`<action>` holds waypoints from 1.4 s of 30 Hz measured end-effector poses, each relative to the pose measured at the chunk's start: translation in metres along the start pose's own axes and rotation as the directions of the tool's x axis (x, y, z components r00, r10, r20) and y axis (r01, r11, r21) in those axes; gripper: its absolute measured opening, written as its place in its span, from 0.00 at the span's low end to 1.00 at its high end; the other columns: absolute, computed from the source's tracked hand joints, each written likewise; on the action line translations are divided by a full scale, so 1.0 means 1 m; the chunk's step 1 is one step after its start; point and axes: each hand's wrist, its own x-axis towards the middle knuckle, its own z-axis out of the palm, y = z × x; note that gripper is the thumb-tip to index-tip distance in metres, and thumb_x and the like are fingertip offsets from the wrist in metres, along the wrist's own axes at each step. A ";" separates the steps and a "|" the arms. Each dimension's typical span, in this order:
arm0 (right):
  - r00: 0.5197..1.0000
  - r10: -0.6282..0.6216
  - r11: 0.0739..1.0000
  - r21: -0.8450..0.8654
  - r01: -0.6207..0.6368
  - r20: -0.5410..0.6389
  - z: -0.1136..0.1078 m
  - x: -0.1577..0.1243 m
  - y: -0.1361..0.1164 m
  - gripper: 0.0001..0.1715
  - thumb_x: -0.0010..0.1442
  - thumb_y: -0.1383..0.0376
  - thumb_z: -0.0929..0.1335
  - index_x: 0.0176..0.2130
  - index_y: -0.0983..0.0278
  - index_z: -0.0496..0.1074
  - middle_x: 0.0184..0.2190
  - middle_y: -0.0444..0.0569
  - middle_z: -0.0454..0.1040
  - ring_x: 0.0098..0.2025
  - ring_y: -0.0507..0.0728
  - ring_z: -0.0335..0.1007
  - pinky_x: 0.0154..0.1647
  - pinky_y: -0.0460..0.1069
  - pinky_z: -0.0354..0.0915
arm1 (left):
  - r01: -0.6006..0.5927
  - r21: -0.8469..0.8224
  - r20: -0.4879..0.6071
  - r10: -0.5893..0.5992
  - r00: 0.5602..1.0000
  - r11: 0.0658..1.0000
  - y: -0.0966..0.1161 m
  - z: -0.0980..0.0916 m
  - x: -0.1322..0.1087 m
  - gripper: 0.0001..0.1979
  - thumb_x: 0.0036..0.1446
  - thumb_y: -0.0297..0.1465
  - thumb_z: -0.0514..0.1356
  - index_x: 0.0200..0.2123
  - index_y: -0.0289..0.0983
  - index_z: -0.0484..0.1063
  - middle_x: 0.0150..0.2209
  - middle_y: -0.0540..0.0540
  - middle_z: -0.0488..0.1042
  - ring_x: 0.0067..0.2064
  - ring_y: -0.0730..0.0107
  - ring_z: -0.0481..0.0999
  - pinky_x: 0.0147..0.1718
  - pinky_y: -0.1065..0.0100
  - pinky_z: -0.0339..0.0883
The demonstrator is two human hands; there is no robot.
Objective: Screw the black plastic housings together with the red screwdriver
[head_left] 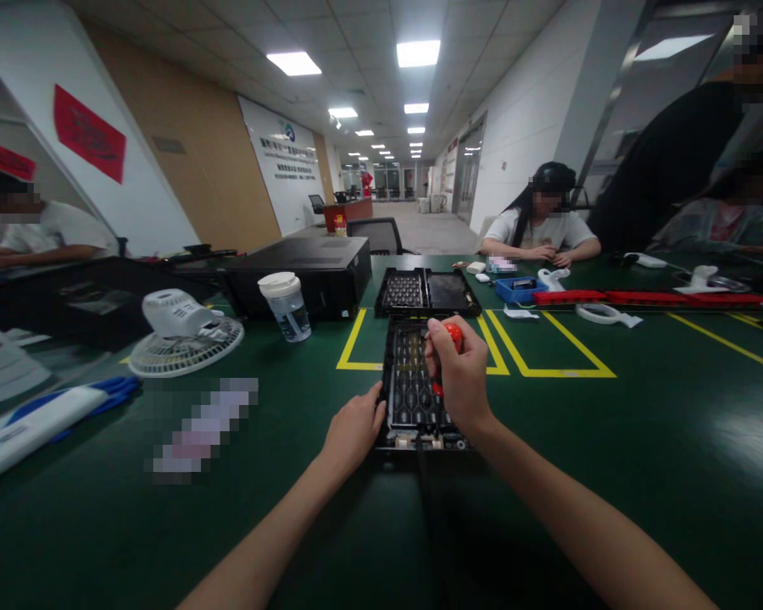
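Observation:
A black plastic casing (410, 385) with a honeycomb-patterned inside lies on the green table in front of me. My left hand (354, 426) grips its left edge, thumb and fingers against the side. Above the casing's right half, my right hand (463, 373) is closed around a screwdriver (453, 336) with a red and black handle. Its dark shaft points down toward the casing's near right end; whether the tip sits in a screw cannot be made out. Just behind lies a second black two-part piece (454, 291), one half patterned, the other flat.
On the left are a white fan (178, 318), a lidded plastic cup (286, 305) and a large black box (318, 263). A blue tray (520, 289) and a red strip (642, 299) lie at the right. Yellow tape (563, 373) marks the table. Other people sit around it.

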 end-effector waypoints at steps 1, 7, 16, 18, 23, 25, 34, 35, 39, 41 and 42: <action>1.000 -0.001 1.000 -0.007 0.001 -0.008 0.000 0.000 0.001 0.14 0.57 0.58 0.63 0.26 0.64 0.60 0.18 0.38 0.58 0.15 0.44 0.51 0.15 0.42 0.50 | -0.002 -0.002 0.000 0.002 1.000 1.000 0.000 0.000 0.000 0.22 0.60 0.39 0.43 0.56 0.42 0.54 0.38 0.43 0.73 0.38 0.67 0.73 0.37 0.69 0.63; 0.998 -0.018 0.997 -0.073 0.013 -0.067 0.000 -0.002 0.003 0.15 0.57 0.57 0.63 0.26 0.64 0.60 0.19 0.38 0.58 0.17 0.45 0.52 0.17 0.42 0.52 | 0.002 0.001 0.013 -0.002 1.000 1.000 0.002 -0.002 0.000 0.22 0.60 0.39 0.43 0.57 0.42 0.54 0.39 0.43 0.74 0.39 0.66 0.73 0.38 0.68 0.63; 0.982 -0.072 0.988 -0.147 0.046 -0.172 0.002 -0.005 0.001 0.14 0.57 0.57 0.63 0.27 0.64 0.61 0.20 0.39 0.58 0.19 0.46 0.53 0.20 0.42 0.54 | -0.004 0.010 0.013 0.004 1.000 1.000 0.001 -0.002 0.000 0.22 0.60 0.38 0.43 0.56 0.42 0.54 0.39 0.43 0.74 0.39 0.66 0.73 0.37 0.68 0.63; 0.978 -0.078 0.986 -0.158 0.047 -0.196 0.002 -0.006 0.000 0.13 0.57 0.57 0.63 0.27 0.64 0.61 0.20 0.39 0.58 0.20 0.46 0.53 0.21 0.42 0.54 | -0.001 0.002 0.017 0.001 1.000 1.000 0.001 -0.003 0.000 0.22 0.60 0.38 0.43 0.56 0.41 0.54 0.39 0.43 0.74 0.40 0.66 0.73 0.38 0.68 0.63; 0.978 -0.068 0.987 -0.155 0.037 -0.199 0.002 -0.008 0.000 0.13 0.57 0.57 0.63 0.28 0.64 0.62 0.21 0.39 0.59 0.20 0.46 0.54 0.21 0.42 0.54 | 0.001 -0.016 0.021 0.000 1.000 1.000 0.002 -0.004 -0.001 0.21 0.60 0.38 0.43 0.56 0.41 0.54 0.40 0.43 0.73 0.41 0.66 0.73 0.39 0.69 0.63; 0.978 -0.063 0.990 -0.140 0.035 -0.200 0.002 -0.009 0.000 0.13 0.56 0.57 0.63 0.27 0.64 0.62 0.21 0.39 0.59 0.20 0.46 0.54 0.21 0.42 0.54 | 0.010 -0.011 0.026 -0.010 1.000 1.000 0.003 -0.005 -0.001 0.22 0.60 0.38 0.43 0.57 0.41 0.54 0.40 0.42 0.73 0.40 0.66 0.73 0.38 0.69 0.63; 0.997 0.032 0.994 0.106 -0.024 -0.070 -0.005 -0.003 -0.001 0.17 0.60 0.56 0.56 0.29 0.64 0.64 0.20 0.40 0.60 0.17 0.46 0.54 0.16 0.42 0.51 | 0.027 0.007 0.036 -0.027 0.999 1.000 0.005 -0.006 -0.001 0.22 0.60 0.38 0.43 0.57 0.42 0.54 0.38 0.43 0.73 0.39 0.66 0.73 0.37 0.69 0.63; 0.998 0.043 0.990 0.136 -0.037 -0.042 -0.006 -0.001 0.000 0.18 0.60 0.57 0.54 0.29 0.64 0.64 0.20 0.41 0.60 0.17 0.46 0.55 0.16 0.42 0.51 | 0.027 0.004 0.034 -0.027 0.999 1.000 0.005 -0.006 -0.001 0.22 0.60 0.38 0.43 0.57 0.42 0.54 0.38 0.43 0.73 0.39 0.66 0.73 0.37 0.69 0.63; 0.992 0.089 0.966 0.237 -0.107 0.085 -0.013 0.007 0.002 0.18 0.59 0.58 0.55 0.29 0.65 0.65 0.20 0.42 0.63 0.17 0.47 0.56 0.17 0.42 0.52 | 0.007 -0.003 0.021 -0.007 1.000 1.000 0.003 -0.005 -0.001 0.22 0.60 0.38 0.43 0.57 0.41 0.54 0.39 0.43 0.73 0.39 0.66 0.73 0.38 0.68 0.63; 0.967 0.138 0.937 0.288 -0.197 0.213 -0.016 0.013 0.002 0.17 0.58 0.58 0.55 0.29 0.65 0.65 0.20 0.42 0.63 0.17 0.47 0.56 0.17 0.43 0.52 | 0.004 0.001 0.021 -0.004 1.000 1.000 0.003 -0.003 -0.001 0.22 0.60 0.38 0.43 0.57 0.41 0.54 0.40 0.42 0.73 0.40 0.66 0.73 0.39 0.68 0.62; 0.943 0.164 0.919 0.302 -0.252 0.289 -0.019 0.016 0.002 0.17 0.58 0.58 0.55 0.29 0.65 0.65 0.20 0.42 0.63 0.17 0.47 0.57 0.17 0.43 0.53 | 0.004 0.001 0.019 -0.005 1.000 1.000 0.002 -0.003 -0.001 0.22 0.60 0.38 0.43 0.56 0.41 0.54 0.40 0.42 0.73 0.40 0.66 0.73 0.39 0.68 0.62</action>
